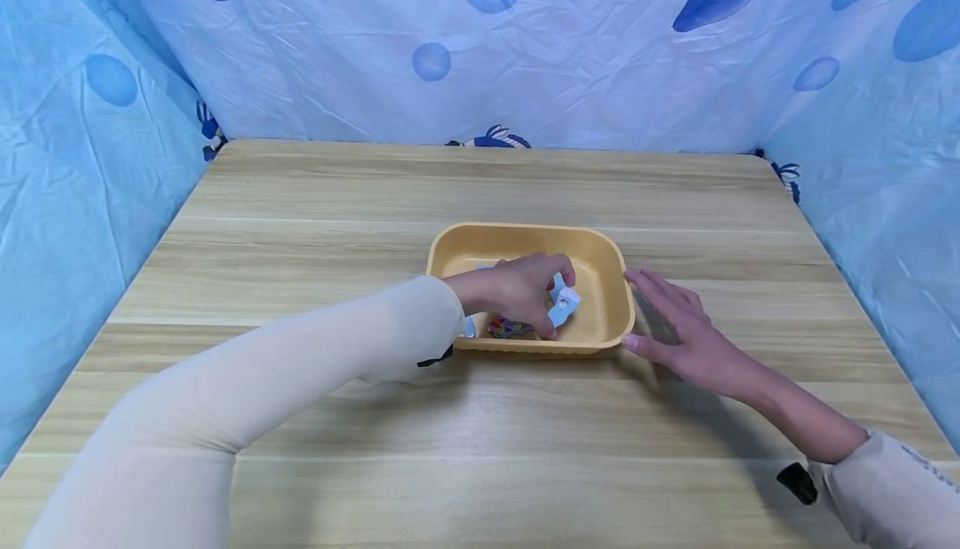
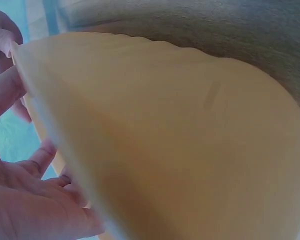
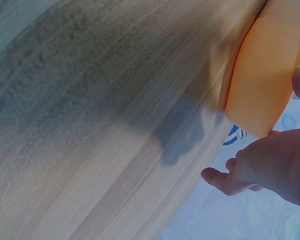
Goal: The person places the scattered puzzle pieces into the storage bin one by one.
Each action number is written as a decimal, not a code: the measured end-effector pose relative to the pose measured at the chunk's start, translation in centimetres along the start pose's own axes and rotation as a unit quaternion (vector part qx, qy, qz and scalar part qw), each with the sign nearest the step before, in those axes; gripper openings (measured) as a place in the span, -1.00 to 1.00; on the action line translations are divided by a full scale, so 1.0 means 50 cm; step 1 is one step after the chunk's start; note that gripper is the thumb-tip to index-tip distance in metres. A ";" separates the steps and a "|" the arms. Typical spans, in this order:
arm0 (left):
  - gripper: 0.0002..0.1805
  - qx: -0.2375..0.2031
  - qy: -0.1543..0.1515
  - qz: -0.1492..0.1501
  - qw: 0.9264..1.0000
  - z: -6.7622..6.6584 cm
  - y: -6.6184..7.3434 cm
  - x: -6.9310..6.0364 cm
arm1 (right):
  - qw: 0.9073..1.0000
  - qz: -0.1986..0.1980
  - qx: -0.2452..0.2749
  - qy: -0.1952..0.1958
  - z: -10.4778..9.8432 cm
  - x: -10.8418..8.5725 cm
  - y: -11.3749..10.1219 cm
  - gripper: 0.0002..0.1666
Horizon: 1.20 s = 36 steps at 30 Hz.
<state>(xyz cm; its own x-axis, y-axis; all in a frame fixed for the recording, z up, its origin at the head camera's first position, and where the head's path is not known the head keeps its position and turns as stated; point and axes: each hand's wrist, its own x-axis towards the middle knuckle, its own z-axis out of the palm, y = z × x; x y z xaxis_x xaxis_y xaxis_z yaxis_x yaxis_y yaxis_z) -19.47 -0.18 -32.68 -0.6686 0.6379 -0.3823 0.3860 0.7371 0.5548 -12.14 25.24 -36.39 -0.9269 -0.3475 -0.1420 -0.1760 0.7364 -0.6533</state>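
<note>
A yellow-orange plastic basket stands on the table in the head view. My left hand reaches down into it, fingers curved and palm down. Between the thumb and forefinger shows a light-blue and white small piece; whether they pinch it is hidden. Below the palm lies a multicoloured small item, partly covered. In the left wrist view the basket's wall hides the fingertips. My right hand is at the basket's right end, thumb and fingers spread, their tips at the rim.
The wood-grain table extends on all sides of the basket. A blue patterned cloth hangs behind the table and along both sides. Another light-blue piece lies at the basket's left end, mostly behind the left wrist.
</note>
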 end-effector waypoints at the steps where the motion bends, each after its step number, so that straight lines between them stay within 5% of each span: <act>1: -0.28 0.006 -0.001 0.000 1.000 0.001 0.002 0.002 | 1.000 -0.001 0.000 0.001 0.000 0.000 0.000 -0.03; 18: -0.17 0.061 -0.036 0.002 0.997 -0.002 -0.003 0.019 | 1.000 -0.004 -0.001 -0.001 -0.001 -0.002 -0.001 -0.03; 27: -0.23 0.039 -0.024 0.003 0.999 -0.004 0.004 0.009 | 1.000 -0.005 0.001 -0.001 -0.002 -0.001 -0.004 -0.04; 36: -0.30 -0.038 0.007 0.011 0.999 -0.020 0.001 -0.026 | 1.000 -0.010 0.001 0.001 -0.001 0.001 -0.003 -0.04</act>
<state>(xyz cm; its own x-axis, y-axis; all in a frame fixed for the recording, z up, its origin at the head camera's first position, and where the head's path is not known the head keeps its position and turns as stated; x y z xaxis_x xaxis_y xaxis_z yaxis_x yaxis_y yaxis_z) -19.22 -1.17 -31.43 -0.6687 0.6510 -0.3593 0.3524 0.7030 0.6178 -12.17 25.16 -36.27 -0.9237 -0.3616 -0.1266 -0.1944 0.7272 -0.6583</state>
